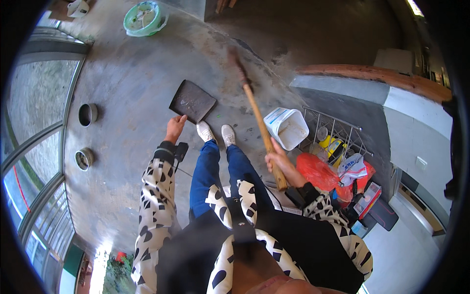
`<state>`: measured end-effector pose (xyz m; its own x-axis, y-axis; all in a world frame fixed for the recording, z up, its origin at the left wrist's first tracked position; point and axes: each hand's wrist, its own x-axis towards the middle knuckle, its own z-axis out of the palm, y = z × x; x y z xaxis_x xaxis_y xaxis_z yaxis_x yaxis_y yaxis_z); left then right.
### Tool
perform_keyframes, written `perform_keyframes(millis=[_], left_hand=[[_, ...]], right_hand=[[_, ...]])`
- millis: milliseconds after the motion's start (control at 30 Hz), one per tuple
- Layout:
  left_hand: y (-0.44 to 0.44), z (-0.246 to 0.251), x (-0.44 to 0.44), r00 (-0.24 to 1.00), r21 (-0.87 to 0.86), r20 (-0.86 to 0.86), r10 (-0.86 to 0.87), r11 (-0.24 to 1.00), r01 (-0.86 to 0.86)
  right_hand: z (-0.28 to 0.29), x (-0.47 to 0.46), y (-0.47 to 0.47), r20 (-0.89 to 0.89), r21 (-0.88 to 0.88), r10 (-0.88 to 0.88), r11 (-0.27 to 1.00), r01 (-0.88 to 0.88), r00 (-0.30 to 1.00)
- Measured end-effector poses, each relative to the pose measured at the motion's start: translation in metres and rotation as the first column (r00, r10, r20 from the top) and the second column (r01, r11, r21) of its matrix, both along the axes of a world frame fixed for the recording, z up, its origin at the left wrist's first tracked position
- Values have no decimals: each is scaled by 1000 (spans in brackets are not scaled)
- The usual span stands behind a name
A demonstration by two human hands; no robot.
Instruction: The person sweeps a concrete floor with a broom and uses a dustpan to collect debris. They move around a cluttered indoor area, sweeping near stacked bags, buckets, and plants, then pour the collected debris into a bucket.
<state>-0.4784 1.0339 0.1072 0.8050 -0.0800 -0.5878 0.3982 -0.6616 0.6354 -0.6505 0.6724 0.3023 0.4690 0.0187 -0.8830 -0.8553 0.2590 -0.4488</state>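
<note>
My right hand is closed around the wooden handle of a broom, near its thick end. The handle slants up and to the left, and the broom's dark head is blurred, over the concrete floor. With my left hand I grip the near corner of a dark metal dustpan; its pan lies just beyond my left shoe. Dark specks show on the pan, and the floor right of it bears small dark bits and a green scrap. Whether the broom touches the floor, I cannot tell.
A white plastic bucket and a metal rack with red plastic bags stand at the right. A green basin is at the top left. Two round bowls sit near the glass doors. A wood-topped low wall runs at the upper right.
</note>
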Motion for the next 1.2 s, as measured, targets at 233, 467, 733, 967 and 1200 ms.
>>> perform_keyframes(millis=[233, 467, 733, 967, 1200], left_hand=[[22, 21, -37, 990, -55, 73, 120, 992, -116], [35, 42, -99, 980, -15, 25, 196, 980, -196], [66, 37, -165, 963, 35, 1, 270, 962, -269], [94, 20, -227, 920, 53, 11, 391, 919, -391], [104, -1, -280, 844, 59, 4, 536, 843, -535]], right_hand=[[-104, 50, -101, 173, -223, -158, 955, 195, 972], [-152, 26, -20, -4, 34, -292, 956, 292, 956], [-59, -37, 145, -253, 280, -92, 946, 164, 963], [-27, -41, 142, -217, 351, 149, 934, -65, 965], [-89, 51, 166, 64, -94, 510, 859, -503, 858]])
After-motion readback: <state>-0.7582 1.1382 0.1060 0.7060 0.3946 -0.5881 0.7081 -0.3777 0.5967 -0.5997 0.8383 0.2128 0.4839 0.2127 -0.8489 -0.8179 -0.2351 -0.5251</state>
